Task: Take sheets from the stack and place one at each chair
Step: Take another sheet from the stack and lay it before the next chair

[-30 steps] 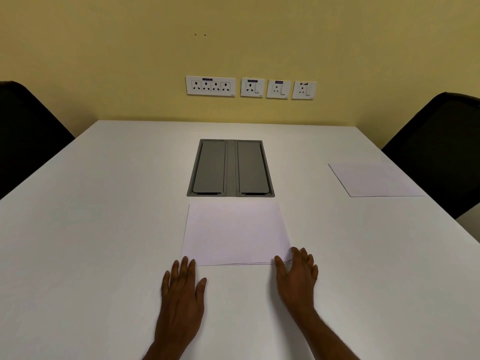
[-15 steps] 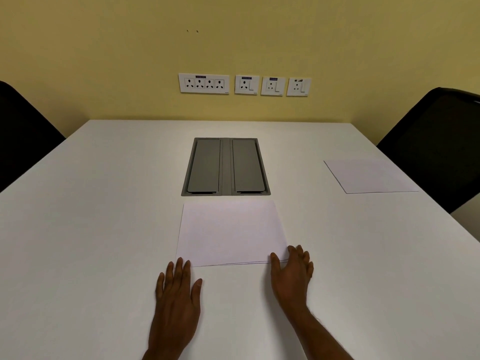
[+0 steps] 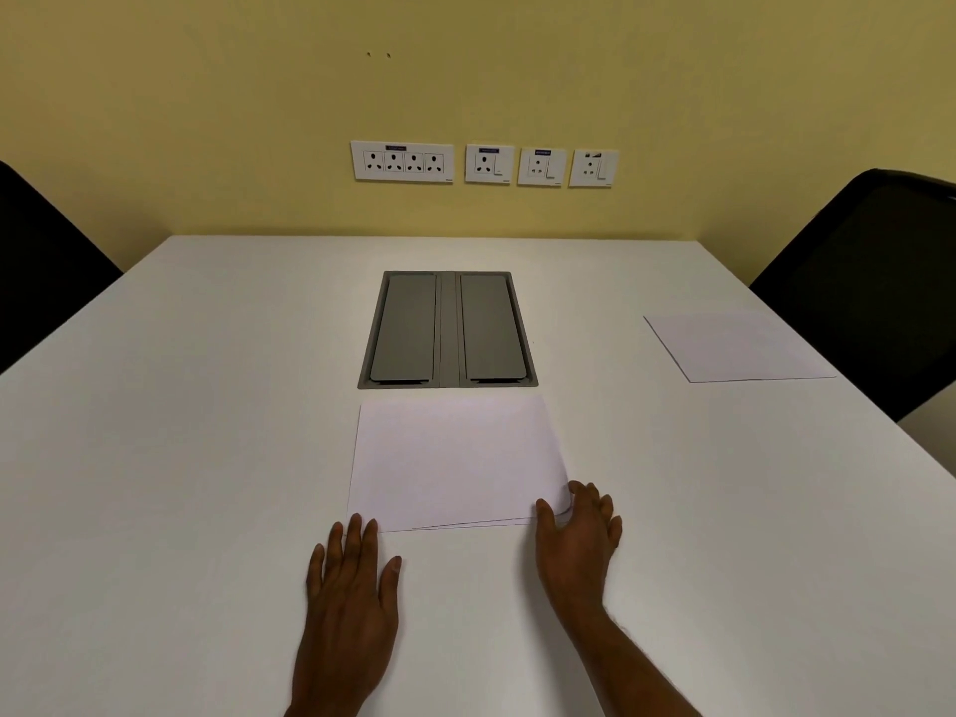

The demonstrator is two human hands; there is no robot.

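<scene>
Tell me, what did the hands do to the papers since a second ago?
The right hand has curled around the near right corner of the stack of sheets, and the top sheet's corner now lifts off the ones below. The left hand stayed flat on the table, fingertips at the stack's near left corner. The single sheet by the right chair did not move.

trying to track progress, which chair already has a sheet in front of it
The black chair on the right: a single sheet lies on the table before it. The left chair has bare tabletop in front.
</scene>
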